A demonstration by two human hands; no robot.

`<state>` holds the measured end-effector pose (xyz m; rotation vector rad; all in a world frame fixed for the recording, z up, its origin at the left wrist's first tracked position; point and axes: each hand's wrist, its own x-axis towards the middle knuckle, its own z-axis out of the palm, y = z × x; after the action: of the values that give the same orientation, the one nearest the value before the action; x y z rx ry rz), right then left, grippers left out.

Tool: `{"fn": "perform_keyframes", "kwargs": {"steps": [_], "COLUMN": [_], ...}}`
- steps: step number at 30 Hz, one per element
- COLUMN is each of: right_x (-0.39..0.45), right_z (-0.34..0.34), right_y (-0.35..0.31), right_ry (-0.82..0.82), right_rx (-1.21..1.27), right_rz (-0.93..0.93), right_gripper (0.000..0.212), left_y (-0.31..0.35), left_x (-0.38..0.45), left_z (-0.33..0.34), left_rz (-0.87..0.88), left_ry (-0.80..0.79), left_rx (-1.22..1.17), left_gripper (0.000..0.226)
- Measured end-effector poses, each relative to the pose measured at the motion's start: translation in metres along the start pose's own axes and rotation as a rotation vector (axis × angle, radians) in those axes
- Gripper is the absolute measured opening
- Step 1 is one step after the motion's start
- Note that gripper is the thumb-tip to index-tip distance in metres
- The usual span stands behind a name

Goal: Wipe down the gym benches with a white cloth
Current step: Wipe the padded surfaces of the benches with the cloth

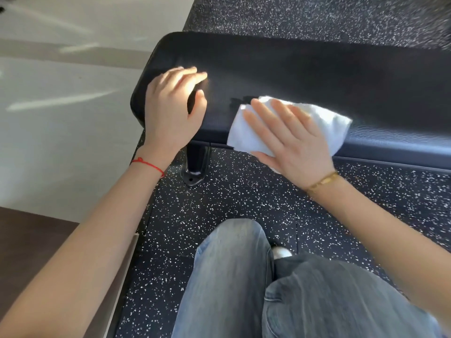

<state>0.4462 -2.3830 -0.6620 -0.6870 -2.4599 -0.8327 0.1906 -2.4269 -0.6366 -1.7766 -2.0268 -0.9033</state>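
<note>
the right hand (290,142) lies flat, fingers spread and released, palm pressing the white cloth (324,123) onto the near edge of the black bench pad (292,69); the cloth droops over that edge under the thumb. the left hand (170,113) rests on the pad's rounded end, fingers loosely curled, grasping nothing. beyond both sets of fingertips the pad lies bare. below the wrists, speckled floor (219,203) and the bench leg (195,164).
</note>
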Motion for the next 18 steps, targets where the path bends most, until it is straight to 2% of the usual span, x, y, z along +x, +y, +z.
{"fn": "perform_keyframes", "kwargs": {"steps": [3,9,13,18], "right_x": [-0.020,0.027,-0.003,-0.007], "right_z": [-0.008,0.003,-0.004,-0.006], "right_y": [0.016,-0.022,0.006,0.011], "right_ry": [-0.027,-0.006,-0.028,-0.043], "right_rx": [-0.028,-0.077,0.027,-0.014], "right_rz": [0.052,-0.013,0.043,0.106], "right_gripper": [0.061,0.065,0.062,0.063], "left_y": [0.001,0.002,0.002,0.009], "left_x": [0.000,0.000,0.000,0.001], "left_z": [0.001,0.001,-0.001,-0.005], "left_rz": [-0.010,0.006,-0.003,-0.026], "left_ry": [-0.003,0.015,-0.003,-0.072], "left_rx": [0.000,-0.006,-0.009,0.013], "left_gripper": [0.039,0.037,0.038,0.041]}}
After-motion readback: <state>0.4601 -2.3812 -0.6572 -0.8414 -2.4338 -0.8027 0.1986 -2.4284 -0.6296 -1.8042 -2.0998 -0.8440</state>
